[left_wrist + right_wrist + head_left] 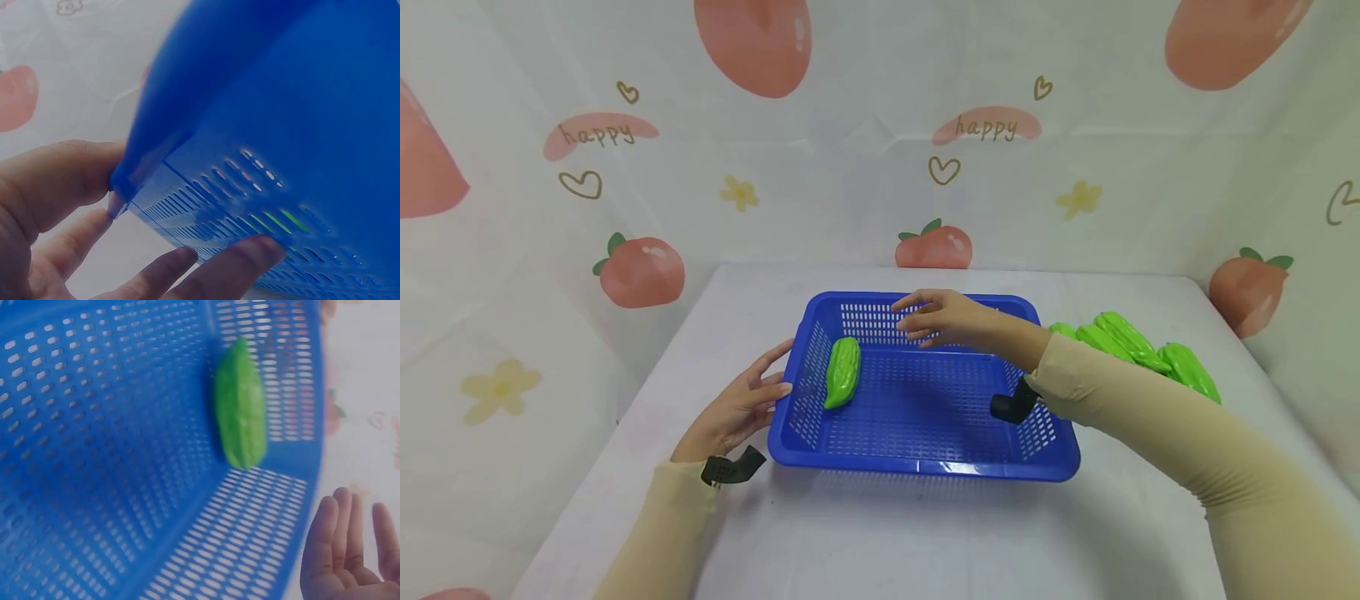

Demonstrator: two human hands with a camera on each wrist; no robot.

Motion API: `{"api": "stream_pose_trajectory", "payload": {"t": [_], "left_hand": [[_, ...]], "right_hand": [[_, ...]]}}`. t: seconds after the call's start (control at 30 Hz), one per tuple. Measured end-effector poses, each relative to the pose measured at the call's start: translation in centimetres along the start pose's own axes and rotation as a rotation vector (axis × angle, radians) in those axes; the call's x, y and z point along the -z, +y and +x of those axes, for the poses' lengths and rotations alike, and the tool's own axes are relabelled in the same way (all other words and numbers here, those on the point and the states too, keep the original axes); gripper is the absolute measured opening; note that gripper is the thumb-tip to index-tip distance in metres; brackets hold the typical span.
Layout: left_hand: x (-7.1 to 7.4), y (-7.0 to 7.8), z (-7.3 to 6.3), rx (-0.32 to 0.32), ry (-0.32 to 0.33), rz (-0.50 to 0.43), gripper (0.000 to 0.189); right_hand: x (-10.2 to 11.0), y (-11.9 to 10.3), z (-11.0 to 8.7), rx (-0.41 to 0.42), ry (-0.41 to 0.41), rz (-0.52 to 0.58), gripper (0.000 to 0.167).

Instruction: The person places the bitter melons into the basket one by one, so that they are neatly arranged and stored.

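A blue plastic basket (pixel 917 467) with slotted walls stands on the table. Inside, against its left wall, lies a bright green ridged bitter melon (pixel 843 372), which also appears in the right wrist view (pixel 242 406). My left hand (pixel 741 408) holds the basket's left side, thumb at the rim and other fingers along the outer wall (pixel 219 269). Over the basket's far part hovers my right hand (pixel 946 319), fingers loosely bent with nothing in them. More bitter melons (pixel 1131 340) lie on the table to the basket's right, partly hidden by the right forearm.
A white cloth covers the table (pixel 880 533). Behind it and along both sides hangs a white curtain (pixel 850 183) printed with peaches, hearts and flowers. Each wrist carries a small black camera mount (pixel 733 467).
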State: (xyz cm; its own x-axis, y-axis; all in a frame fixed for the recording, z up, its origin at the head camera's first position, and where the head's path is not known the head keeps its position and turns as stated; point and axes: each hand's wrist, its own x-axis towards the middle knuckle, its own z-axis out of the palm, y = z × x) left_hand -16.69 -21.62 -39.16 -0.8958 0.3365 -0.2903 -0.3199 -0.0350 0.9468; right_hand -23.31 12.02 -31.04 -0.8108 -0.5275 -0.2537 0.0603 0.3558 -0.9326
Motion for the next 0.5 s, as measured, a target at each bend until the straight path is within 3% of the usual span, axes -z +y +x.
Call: {"api": "stream_pose_trajectory", "payload": {"t": [0.27, 0.5], "left_hand": [[0.0, 0.0, -0.1, 0.003, -0.001, 0.003, 0.077], [0.0, -0.1, 0.0, 0.005, -0.010, -0.007, 0.075]], "right_hand": [[3.7, -0.2, -4.3, 0.163, 0.084, 0.026, 0.044], [6.1, 0.6, -8.2, 0.255, 0.280, -0.006, 0.040]]}}
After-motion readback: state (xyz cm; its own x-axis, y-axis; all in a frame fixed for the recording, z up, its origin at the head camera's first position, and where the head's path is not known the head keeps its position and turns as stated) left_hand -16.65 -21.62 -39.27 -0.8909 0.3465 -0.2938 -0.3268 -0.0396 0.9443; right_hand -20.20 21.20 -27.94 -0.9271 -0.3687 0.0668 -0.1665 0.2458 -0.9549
